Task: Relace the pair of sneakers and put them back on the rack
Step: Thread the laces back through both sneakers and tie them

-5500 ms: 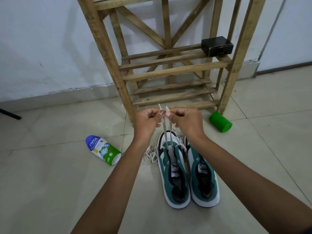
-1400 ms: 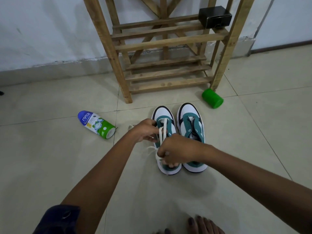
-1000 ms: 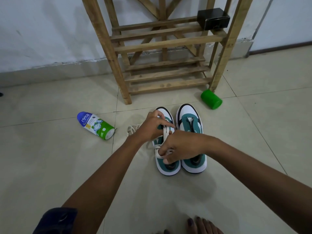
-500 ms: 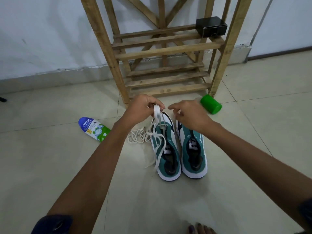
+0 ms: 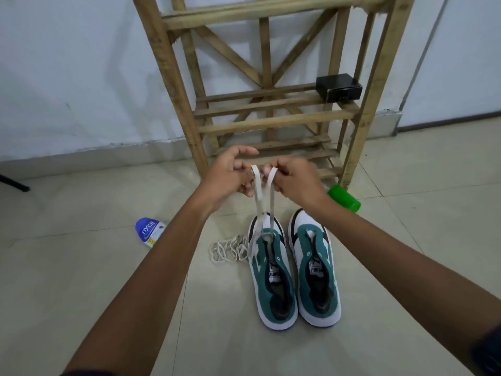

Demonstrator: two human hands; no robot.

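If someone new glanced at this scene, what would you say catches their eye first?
Most likely the two hands, left hand and right hand, each pinching one end of a white lace pulled up from the left sneaker at the centre of the floor. Beside it stands the unlaced right sneaker, with the wooden rack against the wall just behind.

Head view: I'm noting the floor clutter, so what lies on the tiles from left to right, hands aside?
Blue-capped bottle → loose lace pile → left sneaker, its lace pulled up → right sneaker → green cup on its side by the rack leg.
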